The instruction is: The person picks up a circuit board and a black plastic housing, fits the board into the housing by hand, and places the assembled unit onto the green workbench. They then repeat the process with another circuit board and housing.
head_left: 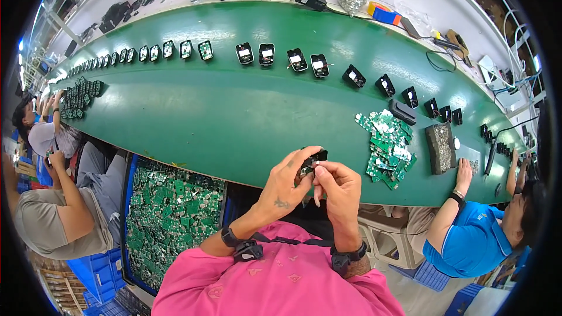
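Observation:
Close to the near table edge, my left hand (284, 180) grips a small black plastic housing (319, 155), its fingers wrapped around the sides. Beside it, my right hand (342, 186) has thumb and fingertips pinched together at the housing's opening. What sits in that pinch is too small to make out. A curving row of similar black housings runs along the table; one open unit (319, 65) has a white piece inside, and another unit (205, 50) shows a green board. To the right of my hands lies a loose pile of green circuit boards (387, 146).
A bin of green boards (175, 210) stands at my left, below the green table (193, 117). Right of the pile are a black case (403, 112) and a dark tray of small metal parts (431, 151). Co-workers sit on both sides, one in a blue shirt (471, 240).

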Available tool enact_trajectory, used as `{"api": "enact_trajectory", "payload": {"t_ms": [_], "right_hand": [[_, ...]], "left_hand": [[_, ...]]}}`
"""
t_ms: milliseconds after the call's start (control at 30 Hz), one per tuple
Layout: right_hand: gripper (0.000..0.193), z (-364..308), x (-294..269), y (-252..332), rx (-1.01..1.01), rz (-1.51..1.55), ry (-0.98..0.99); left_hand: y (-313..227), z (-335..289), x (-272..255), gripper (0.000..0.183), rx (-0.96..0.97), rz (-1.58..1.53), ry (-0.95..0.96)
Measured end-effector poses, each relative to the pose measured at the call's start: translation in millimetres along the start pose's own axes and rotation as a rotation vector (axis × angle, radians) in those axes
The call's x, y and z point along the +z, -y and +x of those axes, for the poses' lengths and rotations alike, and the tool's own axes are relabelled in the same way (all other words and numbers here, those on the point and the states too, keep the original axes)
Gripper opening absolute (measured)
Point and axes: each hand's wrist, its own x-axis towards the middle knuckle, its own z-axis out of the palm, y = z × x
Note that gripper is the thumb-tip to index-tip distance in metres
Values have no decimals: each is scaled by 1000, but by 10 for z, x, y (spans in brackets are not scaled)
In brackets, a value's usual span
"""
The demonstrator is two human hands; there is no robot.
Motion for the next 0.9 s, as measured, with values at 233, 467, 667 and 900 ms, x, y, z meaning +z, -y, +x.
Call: {"api": "enact_trajectory", "payload": {"t_ms": [233, 467, 667, 900], "right_hand": [[8, -67, -39, 56, -200, -419, 36], [6, -42, -27, 267, -581, -926, 123], [7, -27, -46, 354, -572, -1003, 240], [6, -1, -81, 378, -537, -1097, 310]], "left_hand": [[-115, -18, -87, 51, -42, -48, -42], [-268, -23, -163, 54, 111, 81, -58], [-275, -35, -176, 56, 117, 108, -43], [-218, -46, -176, 61, 180, 231, -2]]}}
